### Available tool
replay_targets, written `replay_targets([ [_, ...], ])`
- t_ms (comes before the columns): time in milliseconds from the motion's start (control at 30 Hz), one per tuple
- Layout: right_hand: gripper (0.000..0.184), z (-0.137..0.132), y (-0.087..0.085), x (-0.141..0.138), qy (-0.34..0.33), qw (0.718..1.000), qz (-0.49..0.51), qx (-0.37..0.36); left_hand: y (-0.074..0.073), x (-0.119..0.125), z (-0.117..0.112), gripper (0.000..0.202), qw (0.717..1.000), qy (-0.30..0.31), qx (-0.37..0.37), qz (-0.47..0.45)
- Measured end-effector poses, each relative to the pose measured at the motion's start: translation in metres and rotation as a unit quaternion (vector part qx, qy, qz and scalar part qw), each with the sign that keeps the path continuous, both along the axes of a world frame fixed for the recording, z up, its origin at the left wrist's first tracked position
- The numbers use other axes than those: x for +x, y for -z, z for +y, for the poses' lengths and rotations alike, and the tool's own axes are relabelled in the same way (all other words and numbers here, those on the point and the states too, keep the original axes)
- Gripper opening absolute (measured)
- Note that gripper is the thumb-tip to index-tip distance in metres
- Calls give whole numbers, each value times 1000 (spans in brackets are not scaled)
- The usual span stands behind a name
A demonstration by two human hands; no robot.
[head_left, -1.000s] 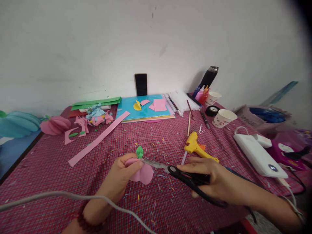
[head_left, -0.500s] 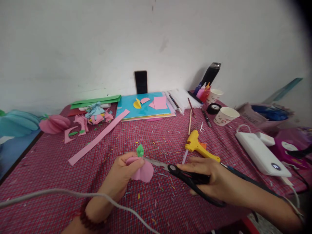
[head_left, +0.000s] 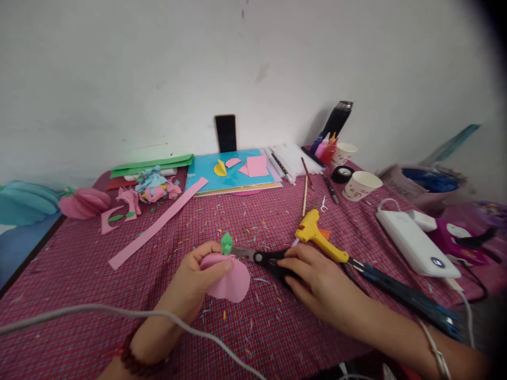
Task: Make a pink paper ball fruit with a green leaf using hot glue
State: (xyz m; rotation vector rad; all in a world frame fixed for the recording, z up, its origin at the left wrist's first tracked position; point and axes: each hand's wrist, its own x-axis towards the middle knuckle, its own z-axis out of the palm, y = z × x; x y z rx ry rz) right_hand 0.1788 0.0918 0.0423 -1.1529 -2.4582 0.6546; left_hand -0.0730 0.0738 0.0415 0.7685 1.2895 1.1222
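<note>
Between thumb and fingers, my left hand (head_left: 204, 274) pinches a pink paper pumpkin (head_left: 233, 282) with rounded leaves. A small green paper stem (head_left: 226, 244) rises from its top. My right hand (head_left: 312, 272) is closed on the black handles of a pair of scissors (head_left: 259, 257). The blades point left, and their tips reach the base of the green stem, where the paper partly hides them. Just beyond my right hand lies a yellow glue gun (head_left: 317, 235) with a glue stick in it.
A pink paper strip (head_left: 158, 224) lies on the checked cloth (head_left: 130, 295) among small scraps. Finished paper pumpkins (head_left: 84, 202) stand at left. Coloured sheets (head_left: 206, 171) and a phone (head_left: 225, 133) are at the back. Paper cups (head_left: 361, 186) and a power bank (head_left: 418, 243) sit right. A white cable (head_left: 166, 315) crosses the front.
My right hand has brought the scissors left, with the handles closer together and the blades nearer the green stem. My left hand still holds the paper pumpkin, now turned slightly. The view has shifted a little.
</note>
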Motion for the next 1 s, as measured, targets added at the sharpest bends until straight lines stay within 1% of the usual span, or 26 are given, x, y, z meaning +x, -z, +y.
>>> replay_targets([
  [67, 20, 3, -10, -13, 12, 998, 65, -6, 3, 0, -3, 29, 998, 49, 11, 26],
  [100, 15, 5, -14, -20, 10, 993, 109, -36, 4, 1, -4, 28, 996, 73, 18, 41],
  [167, 9, 9, -18, -35, -11, 972, 189, -142, 4, 3, -5, 26, 991, 112, 27, 62],
  [233, 9, 11, -18, -49, -29, 943, 238, -231, 2, 5, -4, 24, 987, 138, 28, 72],
  [300, 9, 13, -16, -59, -25, 932, 249, -261, 1, 8, -4, 22, 985, 149, 31, 85],
  [433, 14, 16, -12, -66, -13, 939, 226, -257, 4, 8, -3, 20, 982, 157, 31, 99],
  [533, 17, 20, -10, -66, -17, 934, 235, -270, 6, 7, -3, 19, 983, 161, 20, 83],
  [600, 18, 21, -8, -66, -19, 918, 259, -301, 6, 7, -3, 19, 984, 161, 17, 77],
  [733, 15, 22, -4, -66, -41, 861, 299, -409, 8, 5, -3, 19, 985, 162, 8, 63],
  [800, 14, 24, -5, -65, -55, 844, 303, -440, 10, 2, -4, 21, 985, 168, -10, 47],
  [833, 14, 26, -7, -63, -61, 843, 299, -443, 10, 0, -4, 23, 985, 169, -24, 36],
  [867, 13, 29, -9, -62, -65, 851, 291, -433, 10, -1, -4, 25, 985, 166, -40, 23],
  [900, 13, 34, -11, -59, -62, 868, 278, -407, 9, -2, -3, 28, 987, 154, -53, 11],
  [933, 16, 40, -12, -57, -51, 894, 258, -363, 7, -2, -2, 31, 989, 132, -59, 1],
  [1000, 28, 54, -14, -52, -9, 953, 203, -224, 4, -2, 1, 35, 996, 75, -39, -11],
])
